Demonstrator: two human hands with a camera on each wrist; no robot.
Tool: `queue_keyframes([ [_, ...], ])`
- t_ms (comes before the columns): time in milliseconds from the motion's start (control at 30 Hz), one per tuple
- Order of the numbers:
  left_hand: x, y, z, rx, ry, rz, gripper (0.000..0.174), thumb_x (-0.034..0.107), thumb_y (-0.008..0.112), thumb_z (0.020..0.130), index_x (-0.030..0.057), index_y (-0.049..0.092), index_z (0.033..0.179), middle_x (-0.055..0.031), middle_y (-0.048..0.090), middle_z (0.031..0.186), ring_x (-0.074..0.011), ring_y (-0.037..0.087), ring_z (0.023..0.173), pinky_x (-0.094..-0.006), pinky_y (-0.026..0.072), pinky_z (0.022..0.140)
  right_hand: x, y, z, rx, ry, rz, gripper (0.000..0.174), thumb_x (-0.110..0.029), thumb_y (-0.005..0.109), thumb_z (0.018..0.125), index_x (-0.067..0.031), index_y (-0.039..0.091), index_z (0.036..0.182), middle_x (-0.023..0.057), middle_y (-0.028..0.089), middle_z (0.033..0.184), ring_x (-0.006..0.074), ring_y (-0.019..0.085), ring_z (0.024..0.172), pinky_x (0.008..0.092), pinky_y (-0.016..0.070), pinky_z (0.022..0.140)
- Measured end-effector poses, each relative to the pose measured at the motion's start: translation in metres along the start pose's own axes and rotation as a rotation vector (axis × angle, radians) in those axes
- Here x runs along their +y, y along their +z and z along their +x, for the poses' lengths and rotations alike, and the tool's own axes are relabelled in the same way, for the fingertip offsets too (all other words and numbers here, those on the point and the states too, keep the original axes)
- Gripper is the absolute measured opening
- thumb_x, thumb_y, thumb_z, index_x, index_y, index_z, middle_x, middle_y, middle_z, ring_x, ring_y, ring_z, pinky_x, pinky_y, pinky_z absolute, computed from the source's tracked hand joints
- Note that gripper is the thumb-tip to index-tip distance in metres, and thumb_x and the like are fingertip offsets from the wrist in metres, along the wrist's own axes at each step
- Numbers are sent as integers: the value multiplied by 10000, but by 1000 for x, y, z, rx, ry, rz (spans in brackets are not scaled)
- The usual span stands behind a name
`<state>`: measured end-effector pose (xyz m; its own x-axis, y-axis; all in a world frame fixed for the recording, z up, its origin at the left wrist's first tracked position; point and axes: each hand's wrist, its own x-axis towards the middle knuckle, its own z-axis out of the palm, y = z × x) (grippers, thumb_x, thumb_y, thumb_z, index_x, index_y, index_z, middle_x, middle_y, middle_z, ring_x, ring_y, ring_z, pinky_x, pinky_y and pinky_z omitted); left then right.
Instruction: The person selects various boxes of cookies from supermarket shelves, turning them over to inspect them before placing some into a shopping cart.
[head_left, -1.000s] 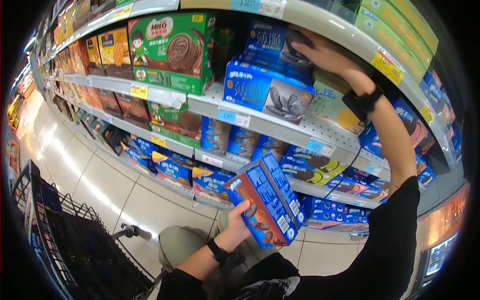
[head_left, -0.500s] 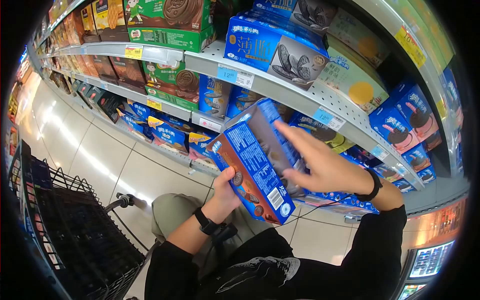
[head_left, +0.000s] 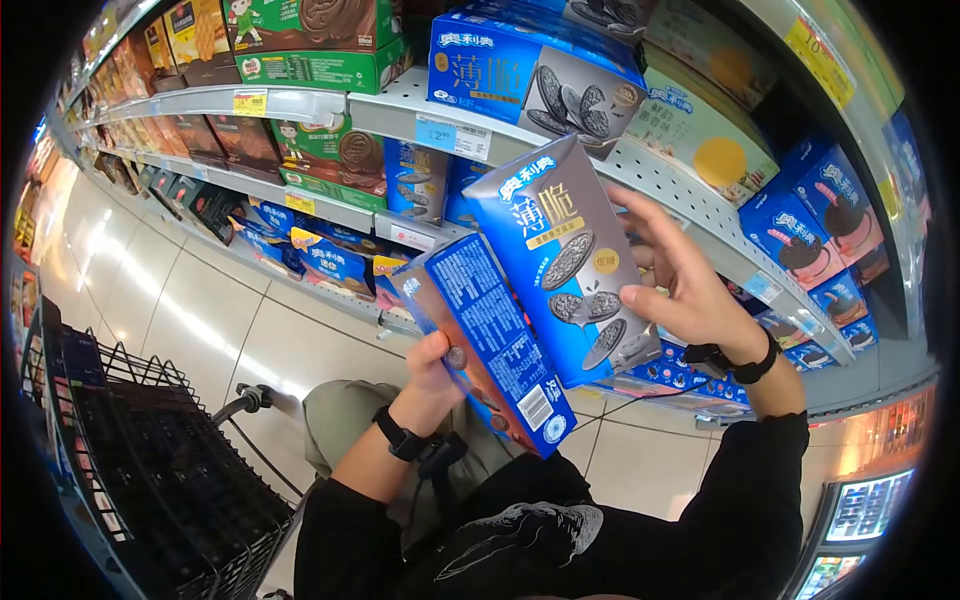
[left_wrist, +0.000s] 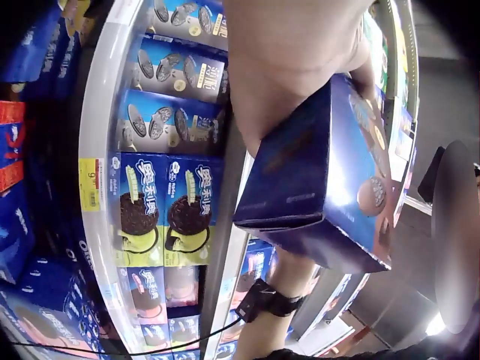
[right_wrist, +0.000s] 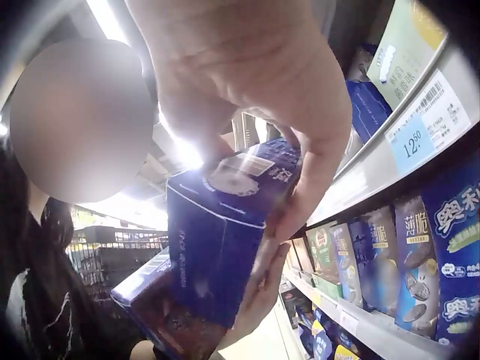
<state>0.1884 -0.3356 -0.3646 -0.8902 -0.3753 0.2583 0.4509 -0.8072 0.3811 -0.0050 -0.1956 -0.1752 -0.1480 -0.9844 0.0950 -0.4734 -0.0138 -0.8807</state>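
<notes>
In the head view my left hand [head_left: 432, 372] grips a blue and brown cookie box [head_left: 490, 340] by its brown face, its printed blue side and barcode facing up. My right hand [head_left: 690, 290] holds a blue and grey thin-cookie box [head_left: 565, 265] by its right edge, thumb on the front, which faces me. The two boxes lean side by side, the grey one overlapping the other. In the left wrist view the end of a dark blue box [left_wrist: 292, 180] shows below the left hand [left_wrist: 296, 60]. The right hand [right_wrist: 247, 67] arches over its box [right_wrist: 214, 247] in the right wrist view.
Shelves of cookie boxes [head_left: 540, 75] curve across the back, with a perforated shelf board [head_left: 680, 190] and price tags [head_left: 452, 137]. A black wire shopping cart [head_left: 150, 470] stands at the left on the tiled floor [head_left: 330, 340]. A thin cable [head_left: 640, 408] runs by the right wrist.
My right hand has come down from the upper shelf to the boxes and now holds the blue and grey one with its front turned up. The left hand keeps its grip, moving slightly left.
</notes>
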Motion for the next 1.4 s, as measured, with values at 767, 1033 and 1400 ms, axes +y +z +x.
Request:
queue_keyframes([
  [767,5,5,-14,-18,-72,-85,957,174,810,642,-18,321,1440,-153,480,1388,-261,520,1236,-393,421,1046,53,46,-6,-134,127,639,898,-436,687,874,-24,184,1494,119,486,1351,179,486,1237,320,394,1032],
  [1033,3,-6,-16,10,-72,-50,818,306,806,671,-21,453,1332,-184,589,1248,-313,615,1106,-447,507,951,17,21,-2,37,4,-5,662,-252,596,946,5,275,1464,168,441,1394,219,424,1298,351,345,1067],
  [1400,13,36,3,-18,-76,57,950,437,819,640,131,354,1410,-122,544,1256,-300,538,1198,-538,348,1089,-19,-4,6,74,-86,-162,639,-227,631,900,-12,342,1427,172,487,1328,256,472,1246,386,373,1038],
])
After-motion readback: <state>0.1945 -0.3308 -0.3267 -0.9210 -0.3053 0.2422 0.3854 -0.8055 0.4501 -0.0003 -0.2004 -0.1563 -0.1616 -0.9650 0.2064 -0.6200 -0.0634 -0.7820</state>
